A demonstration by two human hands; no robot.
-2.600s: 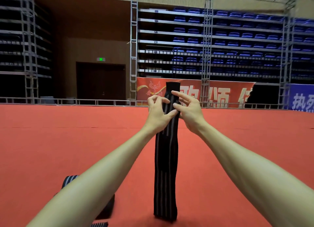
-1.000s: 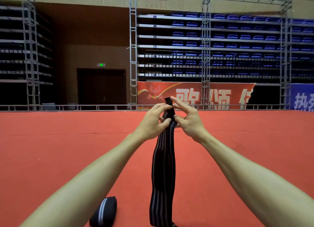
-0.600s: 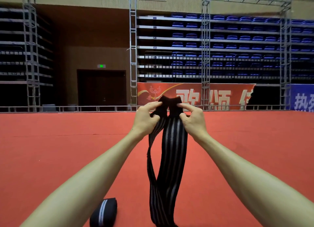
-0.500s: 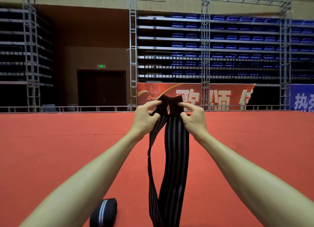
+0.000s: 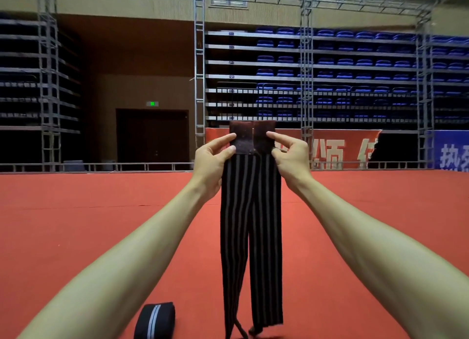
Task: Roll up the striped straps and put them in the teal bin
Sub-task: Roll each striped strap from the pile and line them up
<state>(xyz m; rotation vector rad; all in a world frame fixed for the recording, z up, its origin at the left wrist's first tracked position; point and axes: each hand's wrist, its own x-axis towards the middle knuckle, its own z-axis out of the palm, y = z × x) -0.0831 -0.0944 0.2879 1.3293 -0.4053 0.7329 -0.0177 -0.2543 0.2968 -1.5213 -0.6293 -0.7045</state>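
A long black strap with grey stripes [image 5: 251, 224] hangs in front of me, folded so its two dark end patches sit side by side at the top. My left hand [image 5: 213, 158] pinches the left end patch between thumb and fingers. My right hand [image 5: 289, 156] pinches the right end patch the same way. The doubled strap drops down to the red floor, its lower fold near the bottom edge of the view. A rolled black strap with a pale stripe [image 5: 154, 319] lies on the floor at the lower left. No teal bin shows.
Red carpet [image 5: 88, 224] stretches all around. A low metal railing [image 5: 101, 166] runs along its far edge, with truss towers [image 5: 199, 72], red and blue banners and tiered blue seating behind.
The strap's two ends, bunched together between my fingers a second ago, are now drawn apart and flat side by side. Both halves hang straighter and my hands are raised slightly.
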